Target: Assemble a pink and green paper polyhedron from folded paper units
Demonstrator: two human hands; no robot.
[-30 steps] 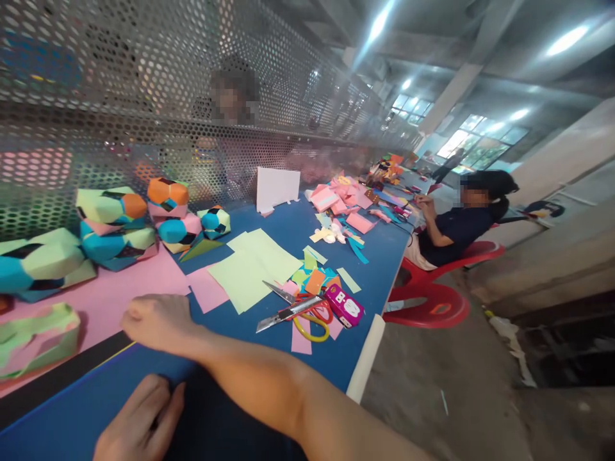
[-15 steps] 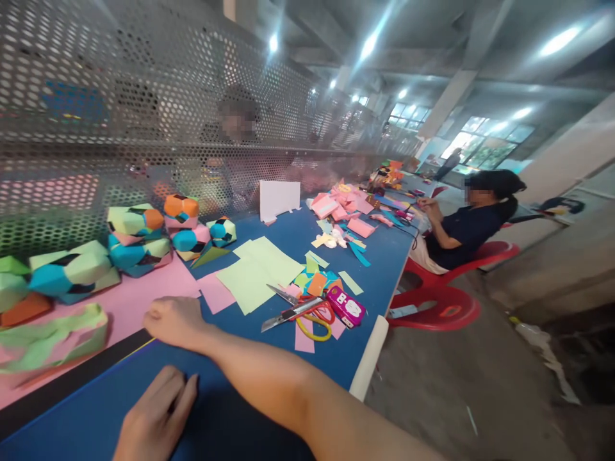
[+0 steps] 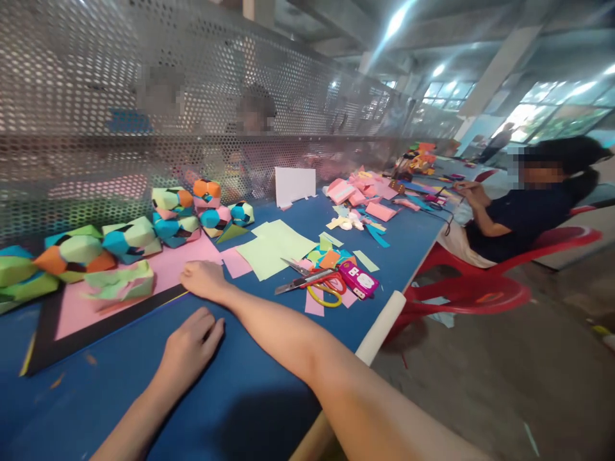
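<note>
My right hand (image 3: pixel 204 280) is curled into a fist and rests on the blue sheet (image 3: pixel 144 378), at the edge of the pink paper (image 3: pixel 163 272) and the black sheet (image 3: pixel 96 326). Whether it holds anything is hidden. My left hand (image 3: pixel 189 349) lies flat on the blue sheet nearer to me, fingers together and stretched out. Folded paper balls (image 3: pixel 175 218) in green, teal, orange and pink stand in a row along the mesh screen. A flattened green and pink paper piece (image 3: pixel 120 282) lies on the pink paper.
Light green sheets (image 3: pixel 276 246), a utility knife (image 3: pixel 300 283), scissors (image 3: pixel 324 291), a pink box (image 3: pixel 360 280) and paper scraps lie to the right. A perforated metal screen (image 3: pixel 192 96) backs the table; people sit behind it. Another person (image 3: pixel 514 214) sits on a red chair (image 3: pixel 480 288) at right.
The camera has swung left and down, showing more of the black sheet and the paper balls. Both hands have stayed where they were on the blue sheet.
</note>
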